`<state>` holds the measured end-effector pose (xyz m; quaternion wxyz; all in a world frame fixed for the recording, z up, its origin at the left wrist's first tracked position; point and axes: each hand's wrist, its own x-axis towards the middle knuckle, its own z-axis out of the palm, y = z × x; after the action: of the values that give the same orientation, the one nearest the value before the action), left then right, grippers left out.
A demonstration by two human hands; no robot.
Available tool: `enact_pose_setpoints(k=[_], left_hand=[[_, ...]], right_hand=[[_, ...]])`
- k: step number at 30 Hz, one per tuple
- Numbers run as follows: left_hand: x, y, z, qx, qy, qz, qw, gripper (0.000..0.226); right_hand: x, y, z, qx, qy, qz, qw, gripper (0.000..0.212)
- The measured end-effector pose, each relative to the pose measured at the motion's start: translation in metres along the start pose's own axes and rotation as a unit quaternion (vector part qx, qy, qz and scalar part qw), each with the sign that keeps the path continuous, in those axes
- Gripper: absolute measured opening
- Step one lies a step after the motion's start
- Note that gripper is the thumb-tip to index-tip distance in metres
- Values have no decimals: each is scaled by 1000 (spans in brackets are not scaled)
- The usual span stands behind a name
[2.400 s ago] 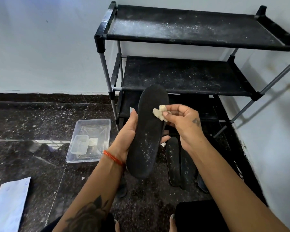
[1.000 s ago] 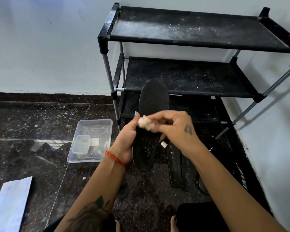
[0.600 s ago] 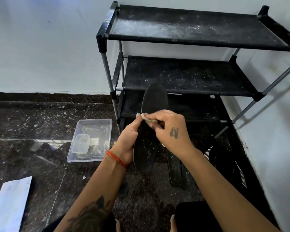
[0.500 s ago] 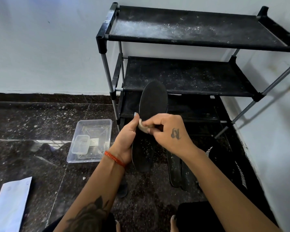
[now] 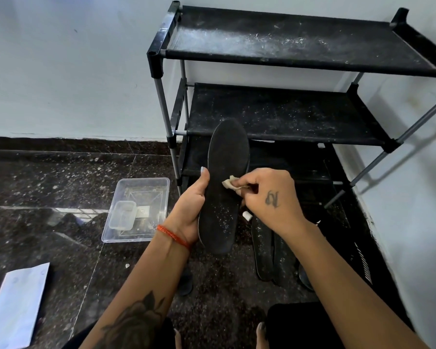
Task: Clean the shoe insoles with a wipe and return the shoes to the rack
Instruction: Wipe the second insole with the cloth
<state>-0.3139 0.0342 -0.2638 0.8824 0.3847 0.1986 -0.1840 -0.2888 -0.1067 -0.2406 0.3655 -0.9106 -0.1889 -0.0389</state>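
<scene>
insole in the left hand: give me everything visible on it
The insole is black, flat, matte, foam or fabric by the look, with rounded ends and a thin pale edge. It is held roughly upright, wider end up, in front of the rack's lower shelves, clear of the floor. White specks dust its lower half; the upper half looks cleaner. The left hand grips its left edge, thumb on the face. The right hand presses a crumpled wipe against its middle.
</scene>
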Motion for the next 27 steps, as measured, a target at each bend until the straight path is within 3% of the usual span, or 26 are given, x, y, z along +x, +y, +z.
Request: enact_pose_setpoints(k=[6,10,12,14,18,23,27], left_hand=[[1,-3,-1,-5,-5,-2,1000,60],[0,0,-1,-6,-7,-12,1000,65],[-2,1,2,-19,-20,-12,1000,65],[-2,1,3,-28,-19,8,999,59],[1,-2,0,-3,-6,17,1000,58],[0,-3,2,-26,-40,16,999,61],[-6,-5,11,-35,-55,3,998,50]], right_hand=[[-7,-12,5,5,-47,-24,999,21],[-6,-24,-3,192,-125,46,972,17],[-1,-19,-11,275,-69,107,953,21],[3,-8,-16,279,-1,159,947,17],[0,-2,-9,282,-38,202,937,12],[5,-2,-1,283,38,204,936,15],[5,-2,-3,174,86,145,970,14]])
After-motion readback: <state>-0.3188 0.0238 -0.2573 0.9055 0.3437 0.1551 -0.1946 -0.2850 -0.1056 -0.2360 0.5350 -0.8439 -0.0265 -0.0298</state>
